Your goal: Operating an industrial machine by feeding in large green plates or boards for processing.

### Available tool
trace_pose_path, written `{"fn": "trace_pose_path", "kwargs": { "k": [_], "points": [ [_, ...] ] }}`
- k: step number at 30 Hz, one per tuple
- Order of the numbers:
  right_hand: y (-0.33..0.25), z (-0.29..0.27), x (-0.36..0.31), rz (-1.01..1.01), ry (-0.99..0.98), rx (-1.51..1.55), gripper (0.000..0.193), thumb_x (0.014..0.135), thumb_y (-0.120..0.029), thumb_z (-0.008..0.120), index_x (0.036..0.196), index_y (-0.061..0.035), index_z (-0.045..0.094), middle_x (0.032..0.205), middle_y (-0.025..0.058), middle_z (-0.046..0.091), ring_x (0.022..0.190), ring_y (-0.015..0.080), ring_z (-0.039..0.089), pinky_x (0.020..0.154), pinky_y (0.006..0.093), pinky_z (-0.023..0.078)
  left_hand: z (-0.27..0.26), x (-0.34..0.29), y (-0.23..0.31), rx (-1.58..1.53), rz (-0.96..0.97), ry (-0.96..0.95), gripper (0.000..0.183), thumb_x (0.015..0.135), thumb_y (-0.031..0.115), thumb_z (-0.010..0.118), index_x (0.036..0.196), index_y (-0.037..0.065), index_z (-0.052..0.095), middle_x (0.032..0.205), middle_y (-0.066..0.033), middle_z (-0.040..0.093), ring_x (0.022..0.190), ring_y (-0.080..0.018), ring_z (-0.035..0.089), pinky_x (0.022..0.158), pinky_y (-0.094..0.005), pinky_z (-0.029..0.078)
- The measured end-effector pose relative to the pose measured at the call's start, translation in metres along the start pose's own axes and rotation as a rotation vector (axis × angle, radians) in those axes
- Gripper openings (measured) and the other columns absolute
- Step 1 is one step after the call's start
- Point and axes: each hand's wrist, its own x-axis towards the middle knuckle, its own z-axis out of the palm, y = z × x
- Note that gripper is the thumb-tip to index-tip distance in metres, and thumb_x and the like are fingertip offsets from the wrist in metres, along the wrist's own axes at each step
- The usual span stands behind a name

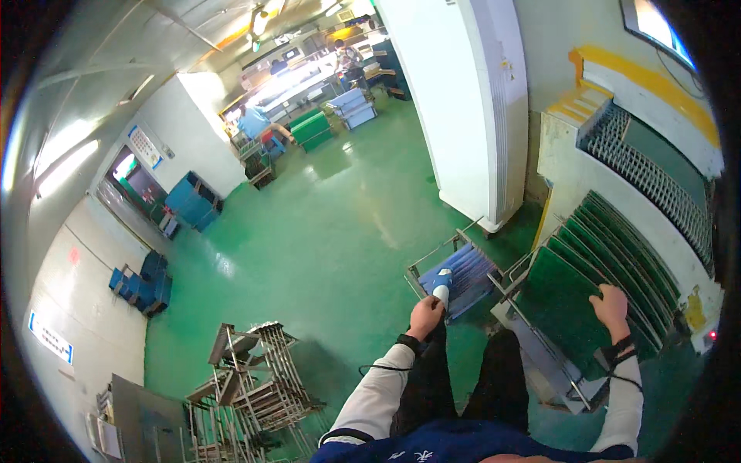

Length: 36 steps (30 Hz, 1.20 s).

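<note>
Your right hand [612, 305] rests on the top edge of the foremost green board [557, 309], fingers curled over that edge and gripping it. The board stands tilted in a metal rack [532, 351] beside your right leg, first in a row of like green boards [625, 247] slotted one behind another toward the pale machine [571, 177]. Your left hand [425, 315] hangs apart from it in a loose fist, above your left leg — whether it holds anything you cannot tell. Just beyond that hand sits a low cart with blue panels [461, 279], near your shoe. To your left the green floor [340, 224] is smooth and glossy, with wide open room; a stack of grey metal frames [255, 386] lies well off at lower left. The boards look flat, thin and rigid — the rack bare wire and tube.
</note>
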Motion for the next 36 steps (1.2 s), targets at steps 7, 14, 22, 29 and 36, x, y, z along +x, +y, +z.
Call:
{"fn": "trace_pose_path", "kwargs": {
  "k": [7, 14, 22, 29, 36],
  "points": [
    [0.018, 0.017, 0.003, -0.035, 0.107, 0.021, 0.045, 0.073, -0.026, 0.074, 0.107, 0.0020, 0.064, 0.103, 0.0223, 0.064, 0.099, 0.0379, 0.060, 0.083, 0.0452, 0.047, 0.013, 0.014, 0.013, 0.013, -0.090, -0.124, 0.030, 0.083, 0.030, 0.062, 0.095, 0.003, 0.067, 0.088, -0.0174, 0.068, 0.083, -0.0309, 0.067, 0.076, -0.0393, 0.050],
    [0.000, 0.001, 0.002, -0.001, -0.007, 0.013, 0.046, 0.072, -0.026, 0.074, 0.107, 0.0023, 0.064, 0.102, 0.0234, 0.064, 0.098, 0.0380, 0.061, 0.084, 0.0452, 0.047, 0.022, 0.020, 0.018, -0.055, -0.070, -0.126, 0.037, 0.084, 0.037, 0.064, 0.091, 0.000, 0.066, 0.086, -0.0193, 0.067, 0.081, -0.0332, 0.066, 0.074, -0.0405, 0.050],
    [0.007, 0.015, 0.000, -0.132, 0.143, -0.002, 0.028, 0.073, -0.022, 0.072, 0.077, -0.0009, 0.054, 0.074, 0.0214, 0.058, 0.076, 0.0418, 0.058, 0.064, 0.0491, 0.043, 0.038, 0.028, 0.029, 0.046, -0.068, -0.143, 0.041, 0.083, 0.042, 0.063, 0.089, 0.001, 0.067, 0.081, -0.0189, 0.067, 0.078, -0.0349, 0.065, 0.072, -0.0419, 0.050],
    [0.008, 0.015, -0.002, -0.164, 0.124, 0.025, 0.026, 0.074, -0.021, 0.071, 0.076, -0.0021, 0.054, 0.070, 0.0190, 0.056, 0.073, 0.0403, 0.056, 0.062, 0.0493, 0.041, 0.055, 0.038, 0.059, 0.069, -0.041, -0.179, 0.040, 0.084, 0.044, 0.061, 0.088, 0.004, 0.066, 0.082, -0.0166, 0.067, 0.077, -0.0335, 0.065, 0.069, -0.0422, 0.050],
    [0.019, 0.028, -0.002, -0.184, 0.177, 0.043, 0.027, 0.074, -0.022, 0.071, 0.085, -0.0007, 0.060, 0.080, 0.0203, 0.062, 0.081, 0.0406, 0.059, 0.070, 0.0482, 0.045, 0.083, 0.059, 0.078, 0.001, 0.028, -0.143, 0.044, 0.083, 0.046, 0.061, 0.086, 0.003, 0.066, 0.080, -0.0175, 0.066, 0.078, -0.0349, 0.064, 0.068, -0.0433, 0.049]
  ]
}}
